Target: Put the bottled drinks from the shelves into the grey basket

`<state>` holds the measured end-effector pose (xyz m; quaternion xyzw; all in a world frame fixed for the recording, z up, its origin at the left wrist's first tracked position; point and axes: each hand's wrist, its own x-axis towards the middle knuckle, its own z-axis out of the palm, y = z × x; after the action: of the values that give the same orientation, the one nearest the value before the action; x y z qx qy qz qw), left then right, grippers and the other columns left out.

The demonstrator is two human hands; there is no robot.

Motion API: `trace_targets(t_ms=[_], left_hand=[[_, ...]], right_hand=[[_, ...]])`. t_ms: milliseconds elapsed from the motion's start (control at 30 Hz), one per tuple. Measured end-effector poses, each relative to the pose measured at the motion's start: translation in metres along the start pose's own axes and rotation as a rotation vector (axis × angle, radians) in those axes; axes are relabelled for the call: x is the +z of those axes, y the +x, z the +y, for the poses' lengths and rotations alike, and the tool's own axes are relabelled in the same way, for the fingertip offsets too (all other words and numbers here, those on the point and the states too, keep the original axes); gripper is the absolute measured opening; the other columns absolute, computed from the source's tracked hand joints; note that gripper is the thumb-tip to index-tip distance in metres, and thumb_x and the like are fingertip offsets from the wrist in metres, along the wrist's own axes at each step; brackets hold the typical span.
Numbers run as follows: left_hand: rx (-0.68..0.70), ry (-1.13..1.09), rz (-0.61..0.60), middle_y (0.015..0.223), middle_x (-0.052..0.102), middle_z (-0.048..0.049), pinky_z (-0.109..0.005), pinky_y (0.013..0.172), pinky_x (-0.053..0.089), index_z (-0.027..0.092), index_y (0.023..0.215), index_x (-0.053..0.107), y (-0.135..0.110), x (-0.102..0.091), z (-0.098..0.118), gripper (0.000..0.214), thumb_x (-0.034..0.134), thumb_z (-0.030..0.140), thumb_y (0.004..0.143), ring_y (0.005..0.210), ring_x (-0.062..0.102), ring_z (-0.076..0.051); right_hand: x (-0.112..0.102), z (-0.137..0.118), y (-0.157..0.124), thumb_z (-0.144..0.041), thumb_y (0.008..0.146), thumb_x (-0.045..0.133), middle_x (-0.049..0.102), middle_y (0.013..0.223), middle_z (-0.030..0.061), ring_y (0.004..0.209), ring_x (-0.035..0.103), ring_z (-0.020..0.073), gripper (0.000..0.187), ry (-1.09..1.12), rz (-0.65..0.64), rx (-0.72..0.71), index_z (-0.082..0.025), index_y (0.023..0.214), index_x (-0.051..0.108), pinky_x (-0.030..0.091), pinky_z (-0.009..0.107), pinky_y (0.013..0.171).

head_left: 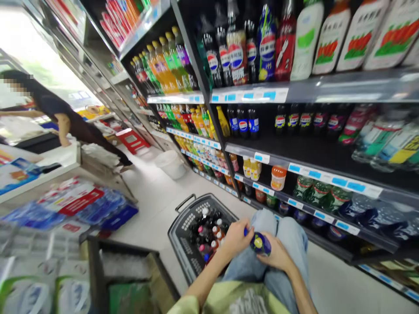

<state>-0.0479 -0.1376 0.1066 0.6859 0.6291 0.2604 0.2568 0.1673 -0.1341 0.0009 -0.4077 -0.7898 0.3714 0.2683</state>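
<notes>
I am crouched in a shop aisle, my knees in blue jeans below the camera. Both hands are on a small dark blue bottle with a yellow label, held over my knees. My left hand wraps its cap end and my right hand cups its base from below. Just left of my hands a dark plastic shopping basket stands on the floor, filled with several bottles with their caps up.
Drink shelves with blue price tags run along the right, a partly bare shelf at hand height. Packs of bottled water and a crate stand at left. Another person leans on a counter far left. A white bucket is down the aisle.
</notes>
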Motion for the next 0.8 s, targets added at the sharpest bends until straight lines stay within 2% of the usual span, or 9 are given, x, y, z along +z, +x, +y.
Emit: trace_targets(t_ms=[100,200,333,433,533,700,800], left_hand=[[-0.037,-0.004,-0.066,0.067,0.052,0.0024,-0.029,0.068,0.035,0.024,0.079,0.048,-0.015,-0.007,-0.008,0.023,0.055,0.036,0.097,0.064,0.050,-0.016],[-0.076,-0.022,-0.062,0.065,0.049,0.0035,-0.028,0.067,0.034,0.024,0.080,0.047,-0.032,-0.008,-0.015,0.026,0.053,0.041,0.099,0.061,0.048,-0.015],[-0.167,-0.098,0.042,0.066,0.052,0.0036,-0.027,0.066,0.035,0.023,0.078,0.048,-0.050,-0.002,-0.017,0.028,0.057,0.042,0.097,0.062,0.049,-0.013],[-0.211,-0.179,0.127,0.065,0.050,0.0040,-0.025,0.065,0.036,0.023,0.075,0.046,-0.054,0.003,-0.014,0.031,0.059,0.043,0.094,0.062,0.048,-0.012],[-0.262,-0.241,0.200,0.067,0.052,0.0033,-0.025,0.066,0.039,0.022,0.073,0.047,-0.053,0.003,-0.012,0.033,0.059,0.044,0.094,0.064,0.048,-0.012],[-0.384,-0.330,0.353,0.066,0.051,0.0036,-0.025,0.067,0.040,0.022,0.071,0.047,-0.048,-0.014,-0.023,0.034,0.064,0.044,0.091,0.065,0.047,-0.012],[-0.491,-0.404,0.463,0.064,0.045,0.0053,-0.024,0.062,0.039,0.023,0.073,0.046,-0.044,-0.031,-0.040,0.034,0.065,0.046,0.090,0.060,0.044,-0.011]], right_hand=[[-0.011,-0.006,-0.004,-0.026,0.068,0.083,0.081,0.119,0.0082,0.107,0.078,0.0345,0.059,0.092,-0.044,0.029,-0.026,0.125,0.071,0.064,0.044,0.096],[-0.016,-0.009,-0.007,-0.034,0.073,0.086,0.078,0.120,0.0092,0.109,0.075,0.0309,0.055,0.079,-0.091,0.018,-0.023,0.126,0.072,0.062,0.044,0.098],[-0.016,-0.012,-0.012,-0.043,0.078,0.090,0.077,0.122,0.0098,0.110,0.074,0.0304,0.057,0.038,-0.114,-0.018,-0.023,0.127,0.071,0.059,0.045,0.100],[-0.014,-0.009,-0.016,-0.048,0.076,0.093,0.077,0.125,0.0125,0.116,0.071,0.0352,0.061,-0.021,-0.031,-0.014,-0.023,0.128,0.072,0.057,0.051,0.104],[-0.012,-0.002,-0.018,-0.051,0.070,0.097,0.074,0.133,0.0156,0.124,0.067,0.0394,0.075,-0.035,0.070,0.035,-0.022,0.134,0.071,0.054,0.057,0.110],[-0.011,0.008,-0.019,-0.052,0.068,0.097,0.069,0.142,0.0170,0.132,0.063,0.0394,0.086,0.072,0.116,0.111,-0.021,0.141,0.065,0.052,0.059,0.117],[-0.011,0.013,-0.016,-0.052,0.076,0.089,0.070,0.138,0.0161,0.125,0.067,0.0369,0.071,0.151,0.147,0.190,-0.020,0.136,0.068,0.056,0.058,0.111]])
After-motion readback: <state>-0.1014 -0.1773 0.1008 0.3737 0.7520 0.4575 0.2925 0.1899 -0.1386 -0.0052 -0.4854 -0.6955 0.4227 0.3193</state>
